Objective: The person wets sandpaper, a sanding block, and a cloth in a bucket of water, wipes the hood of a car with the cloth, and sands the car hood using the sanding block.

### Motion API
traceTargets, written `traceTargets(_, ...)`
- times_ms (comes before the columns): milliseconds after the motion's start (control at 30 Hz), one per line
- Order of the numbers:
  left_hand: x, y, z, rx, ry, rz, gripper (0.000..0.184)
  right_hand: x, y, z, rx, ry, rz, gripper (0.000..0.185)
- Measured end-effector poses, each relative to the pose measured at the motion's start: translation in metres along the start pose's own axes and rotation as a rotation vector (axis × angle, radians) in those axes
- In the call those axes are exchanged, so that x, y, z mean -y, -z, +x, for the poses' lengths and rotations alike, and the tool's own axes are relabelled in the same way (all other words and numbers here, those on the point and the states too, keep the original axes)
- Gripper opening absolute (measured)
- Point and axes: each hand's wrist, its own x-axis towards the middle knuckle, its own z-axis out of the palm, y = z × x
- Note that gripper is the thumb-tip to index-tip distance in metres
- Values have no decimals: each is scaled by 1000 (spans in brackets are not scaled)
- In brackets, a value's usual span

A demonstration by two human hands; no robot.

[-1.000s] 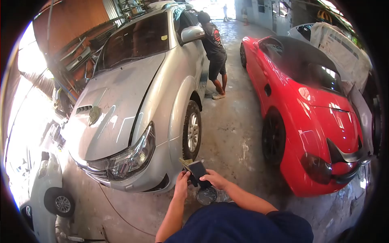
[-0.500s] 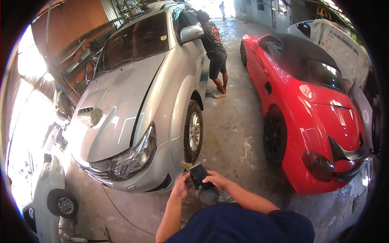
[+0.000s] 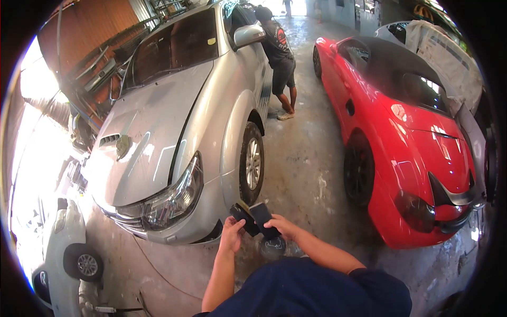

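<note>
My left hand (image 3: 231, 234) is closed on a dark flat piece (image 3: 244, 217); a yellowish-green edge shows behind its top. My right hand (image 3: 283, 226) grips a dark rectangular block (image 3: 261, 216), its thumb lying across the face. The two dark things are side by side and tilted, overlapping at their lower ends. Their exact kind is not clear. Just below them is a dark round object (image 3: 272, 246), partly hidden by my shirt. Both hands are in front of my body, close to the silver car's (image 3: 211, 132) front wheel.
On the silver hood lies a crumpled greenish rag (image 3: 123, 147). A red car (image 3: 401, 158) stands to the right. Another person (image 3: 278, 50) leans at the silver car's side. A thin hose (image 3: 158, 273) runs over the floor. A pale vehicle (image 3: 66, 248) is at lower left.
The dark piece in my left hand has come further into view, now fanned beside the block. The yellowish-green part shows less. Both hands are slightly higher in view.
</note>
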Motion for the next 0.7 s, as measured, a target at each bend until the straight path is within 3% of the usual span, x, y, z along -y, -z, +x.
traceTargets(167, 3, 1, 2, -141, -54, 142, 10, 8, -7, 0, -201, -17, 48, 49)
traceTargets(300, 30, -7, 24, 18, -12, 106, 6, -7, -4, 18, -223, 13, -20, 45)
traceTargets(367, 44, -4, 33, -84, -9, 153, 9, -24, 0, 30, -305, 20, -92, 44)
traceTargets(500, 48, -7, 16, -144, 83, 54, 14, -25, 10, 19, -339, -50, 152, 44)
traceTargets(700, 50, -10, -3, -121, 185, 84, 27, -14, -1, 1, -174, -43, 327, 45)
